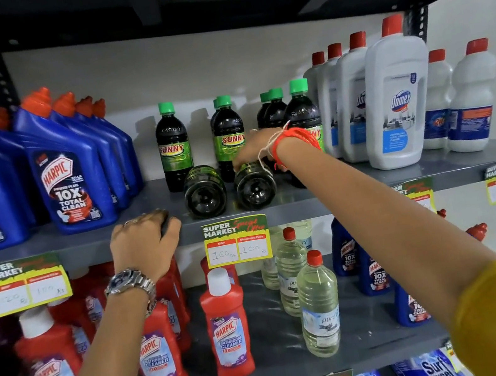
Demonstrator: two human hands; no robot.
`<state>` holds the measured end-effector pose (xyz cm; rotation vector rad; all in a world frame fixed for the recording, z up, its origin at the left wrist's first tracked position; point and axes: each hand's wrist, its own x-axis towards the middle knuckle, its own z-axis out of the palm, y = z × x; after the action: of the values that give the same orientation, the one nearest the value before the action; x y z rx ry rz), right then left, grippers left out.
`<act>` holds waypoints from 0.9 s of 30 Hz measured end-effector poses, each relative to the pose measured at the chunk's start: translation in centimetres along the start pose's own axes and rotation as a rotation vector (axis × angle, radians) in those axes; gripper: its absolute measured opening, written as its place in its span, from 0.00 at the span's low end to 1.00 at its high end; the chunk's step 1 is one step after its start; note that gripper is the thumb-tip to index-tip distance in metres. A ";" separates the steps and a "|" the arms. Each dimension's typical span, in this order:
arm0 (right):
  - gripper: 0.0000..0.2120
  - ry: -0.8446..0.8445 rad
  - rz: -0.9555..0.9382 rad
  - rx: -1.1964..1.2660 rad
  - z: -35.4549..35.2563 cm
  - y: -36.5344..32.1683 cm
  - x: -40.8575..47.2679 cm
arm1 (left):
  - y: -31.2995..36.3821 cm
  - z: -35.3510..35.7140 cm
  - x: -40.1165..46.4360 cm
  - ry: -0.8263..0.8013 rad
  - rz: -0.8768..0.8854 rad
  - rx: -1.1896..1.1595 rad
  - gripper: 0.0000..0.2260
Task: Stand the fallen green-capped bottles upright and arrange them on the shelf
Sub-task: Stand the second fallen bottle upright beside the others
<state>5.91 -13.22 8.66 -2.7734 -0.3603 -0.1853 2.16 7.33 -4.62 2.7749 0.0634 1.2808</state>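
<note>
On the grey metal shelf I see two fallen bottles just in front of the upright "SUNNY" bottles, which have green caps and dark liquid. Both lie with the round bottoms toward me, the long axis going back. My right hand closes on the right one. My left hand grips the shelf edge, left of them. The tag below reads "SUPER MARKET".

The right hand hides the caps of both fallen bottles; its grip is unclear.
</note>
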 end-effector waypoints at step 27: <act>0.40 0.646 -0.066 0.473 2.3 1.4 1.1 | -0.1 0.2 -0.1 0.015 0.004 0.002 0.22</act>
<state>7.53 -13.49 6.22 -2.0942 -0.2761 -0.8604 2.26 7.37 -4.80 2.7687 0.0594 1.3029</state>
